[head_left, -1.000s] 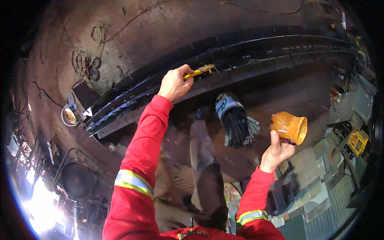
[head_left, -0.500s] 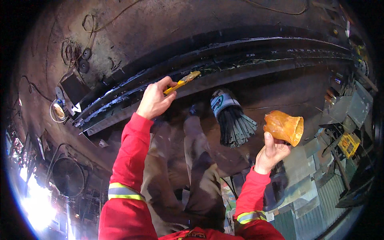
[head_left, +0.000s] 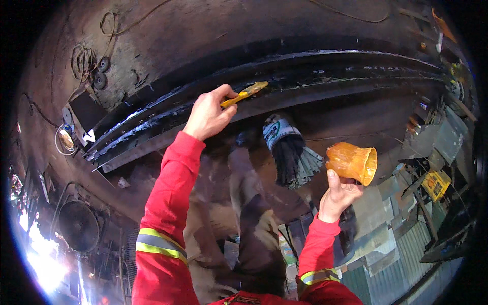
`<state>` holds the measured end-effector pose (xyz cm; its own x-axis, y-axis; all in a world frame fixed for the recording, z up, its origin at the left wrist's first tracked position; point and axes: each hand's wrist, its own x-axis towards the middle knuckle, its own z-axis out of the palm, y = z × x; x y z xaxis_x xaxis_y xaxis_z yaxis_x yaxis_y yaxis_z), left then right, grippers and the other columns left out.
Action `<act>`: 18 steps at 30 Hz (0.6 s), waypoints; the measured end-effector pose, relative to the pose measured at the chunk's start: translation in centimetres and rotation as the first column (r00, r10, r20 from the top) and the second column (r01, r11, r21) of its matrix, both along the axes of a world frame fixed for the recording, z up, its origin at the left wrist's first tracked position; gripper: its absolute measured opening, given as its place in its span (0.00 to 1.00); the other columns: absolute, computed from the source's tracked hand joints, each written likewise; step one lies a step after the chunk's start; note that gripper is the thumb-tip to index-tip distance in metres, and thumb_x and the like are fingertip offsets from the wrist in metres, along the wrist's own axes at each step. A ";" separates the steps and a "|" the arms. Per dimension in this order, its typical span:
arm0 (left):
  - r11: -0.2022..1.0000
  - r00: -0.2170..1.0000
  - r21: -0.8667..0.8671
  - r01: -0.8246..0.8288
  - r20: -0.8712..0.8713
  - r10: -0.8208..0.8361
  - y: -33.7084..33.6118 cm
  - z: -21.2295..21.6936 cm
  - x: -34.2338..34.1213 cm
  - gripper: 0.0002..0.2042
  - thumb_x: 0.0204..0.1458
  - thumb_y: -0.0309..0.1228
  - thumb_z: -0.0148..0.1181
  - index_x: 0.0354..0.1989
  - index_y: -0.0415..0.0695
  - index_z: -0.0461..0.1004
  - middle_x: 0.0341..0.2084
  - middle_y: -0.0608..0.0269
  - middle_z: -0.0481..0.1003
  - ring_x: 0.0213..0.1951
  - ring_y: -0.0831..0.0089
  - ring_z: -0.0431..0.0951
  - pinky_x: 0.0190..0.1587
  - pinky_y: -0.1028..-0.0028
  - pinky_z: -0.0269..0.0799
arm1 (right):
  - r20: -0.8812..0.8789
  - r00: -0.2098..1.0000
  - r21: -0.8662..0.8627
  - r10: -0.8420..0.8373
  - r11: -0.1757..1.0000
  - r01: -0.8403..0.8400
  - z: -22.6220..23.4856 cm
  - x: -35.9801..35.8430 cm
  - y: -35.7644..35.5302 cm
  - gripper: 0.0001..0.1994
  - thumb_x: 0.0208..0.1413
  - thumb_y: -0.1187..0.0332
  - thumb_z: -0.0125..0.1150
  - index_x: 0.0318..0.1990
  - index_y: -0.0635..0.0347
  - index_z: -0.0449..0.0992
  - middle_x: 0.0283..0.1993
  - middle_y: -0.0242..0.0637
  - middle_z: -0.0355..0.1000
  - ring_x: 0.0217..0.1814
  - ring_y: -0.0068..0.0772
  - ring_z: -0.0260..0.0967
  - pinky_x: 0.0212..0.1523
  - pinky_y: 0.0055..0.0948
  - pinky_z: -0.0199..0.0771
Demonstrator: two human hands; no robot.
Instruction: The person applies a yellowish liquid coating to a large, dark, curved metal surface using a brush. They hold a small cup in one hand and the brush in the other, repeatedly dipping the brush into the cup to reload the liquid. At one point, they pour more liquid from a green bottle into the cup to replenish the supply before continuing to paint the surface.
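Head view: left hand (head_left: pixel 208 114) grips a yellow-handled brush (head_left: pixel 245 93), its tip on the black-coated steel beam (head_left: pixel 315 76) just beyond the fingers. Right hand (head_left: pixel 339 195) holds an amber cup (head_left: pixel 353 161) from below. A paint-stained can (head_left: pixel 287 152) sits between the hands. A fan (head_left: pixel 79 226) stands well left of the left sleeve.

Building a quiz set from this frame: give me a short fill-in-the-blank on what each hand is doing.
1. The left hand holds a brush with a ____ handle.
2. The right hand holds an ____ cup, tilted on its side.
3. The brush reaches toward the long ____ beam.
4. Both sleeves are ____ with reflective bands.

Missing words: yellow; orange; black; red
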<state>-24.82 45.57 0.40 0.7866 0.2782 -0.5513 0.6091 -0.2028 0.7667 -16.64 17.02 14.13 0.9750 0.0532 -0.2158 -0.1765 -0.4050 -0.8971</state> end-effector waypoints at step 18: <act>0.909 0.989 -0.393 -0.138 -0.011 0.145 -1.9 1.3 -2.2 0.12 0.50 0.27 0.61 0.43 0.36 0.74 0.32 0.59 0.78 0.34 0.74 0.76 0.40 0.73 0.71 | 0.044 0.996 0.003 0.074 0.997 -0.074 0.3 0.5 -1.2 0.23 0.49 0.81 0.66 0.54 0.70 0.69 0.52 0.46 0.73 0.51 0.36 0.73 0.56 0.34 0.70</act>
